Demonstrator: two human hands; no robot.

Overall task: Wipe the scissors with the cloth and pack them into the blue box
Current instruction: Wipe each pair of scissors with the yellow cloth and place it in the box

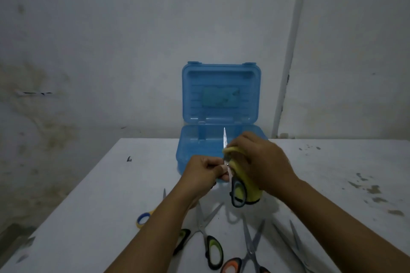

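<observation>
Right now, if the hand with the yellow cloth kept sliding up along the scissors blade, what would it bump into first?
Probably nothing on the blade itself. Past its tip, the right hand and yellow cloth would likely meet the blue box, at its raised lid or back edge. Depth is unclear from this one view.

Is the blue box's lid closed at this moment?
No, the blue box stands open on the table, its lid raised upright against the wall.

Two hands work over a white table (88, 184). The left hand (203, 172) pinches green-handled scissors (237, 190), blade pointing up; the right hand (264, 162) grips a yellow cloth (244, 179) against them. Behind stands an open blue box (221, 95). More scissors (208, 237) lie nearby.
</observation>
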